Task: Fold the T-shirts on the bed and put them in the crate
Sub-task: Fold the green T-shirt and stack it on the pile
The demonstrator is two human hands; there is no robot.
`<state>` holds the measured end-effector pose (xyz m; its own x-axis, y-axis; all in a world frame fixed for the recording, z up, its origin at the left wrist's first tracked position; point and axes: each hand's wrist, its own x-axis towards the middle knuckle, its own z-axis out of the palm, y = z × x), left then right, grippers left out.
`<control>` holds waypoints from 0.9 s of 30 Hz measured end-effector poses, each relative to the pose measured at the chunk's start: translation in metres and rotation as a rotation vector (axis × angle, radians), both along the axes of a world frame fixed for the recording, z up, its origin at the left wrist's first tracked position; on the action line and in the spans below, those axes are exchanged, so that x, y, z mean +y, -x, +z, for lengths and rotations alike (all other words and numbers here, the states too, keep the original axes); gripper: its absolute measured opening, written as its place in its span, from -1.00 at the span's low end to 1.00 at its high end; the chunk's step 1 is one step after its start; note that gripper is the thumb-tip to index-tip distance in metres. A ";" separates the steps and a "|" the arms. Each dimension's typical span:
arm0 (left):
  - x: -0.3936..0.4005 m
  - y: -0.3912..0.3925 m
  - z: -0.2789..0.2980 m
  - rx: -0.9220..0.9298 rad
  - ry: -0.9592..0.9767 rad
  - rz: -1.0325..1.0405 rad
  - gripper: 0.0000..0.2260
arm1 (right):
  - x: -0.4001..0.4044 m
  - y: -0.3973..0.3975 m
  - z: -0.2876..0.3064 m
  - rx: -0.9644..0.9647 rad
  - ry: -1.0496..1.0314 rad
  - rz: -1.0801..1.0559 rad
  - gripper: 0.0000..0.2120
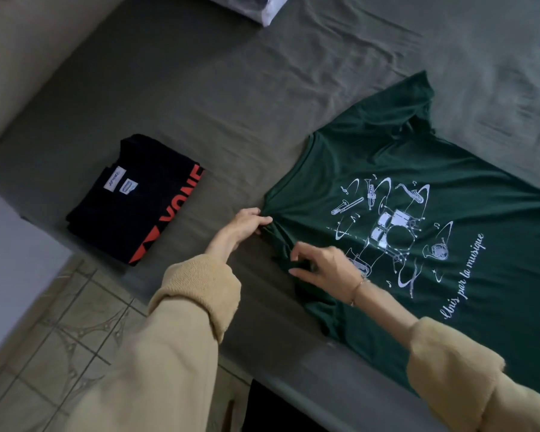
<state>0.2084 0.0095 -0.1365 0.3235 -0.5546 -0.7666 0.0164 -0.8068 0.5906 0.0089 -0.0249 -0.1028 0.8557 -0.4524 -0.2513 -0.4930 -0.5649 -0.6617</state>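
A dark green T-shirt (418, 157) with a white print of musical instruments lies spread face up on the bed, to the right. My left hand (245, 224) pinches its cloth at the neckline edge. My right hand (323, 269) pinches the bunched green cloth just below that, near the shoulder and sleeve. A black T-shirt (138, 198) with red letters lies folded on the bed to the left, apart from both hands. No crate is in view.
The bed (231, 104) has a wrinkled grey-green sheet. A white folded bundle (262, 7) sits at the top edge. A tiled floor (60, 353) lies below the bed's near edge, with a white surface (10, 260) at the left.
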 end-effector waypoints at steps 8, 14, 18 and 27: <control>0.006 0.001 0.000 0.016 0.099 0.030 -0.92 | 0.059 -0.004 -0.012 -0.013 -0.519 0.058 -0.71; 0.018 0.003 0.003 0.092 0.100 -0.040 -0.64 | 0.028 0.003 -0.020 0.078 -0.302 -0.216 -0.72; 0.049 0.008 -0.007 0.066 0.000 -0.222 0.11 | 0.015 0.006 -0.016 0.366 -0.358 -0.308 -0.92; 0.117 0.037 -0.006 -0.124 0.167 -0.046 -0.82 | 0.078 0.059 -0.019 0.654 -0.744 -0.888 -0.69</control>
<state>0.1718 0.1264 -0.1430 0.3809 -0.6873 -0.6185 -0.0993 -0.6955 0.7116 -0.0504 0.0528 -0.1219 -0.0293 -0.3668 -0.9298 -0.8471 0.5030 -0.1717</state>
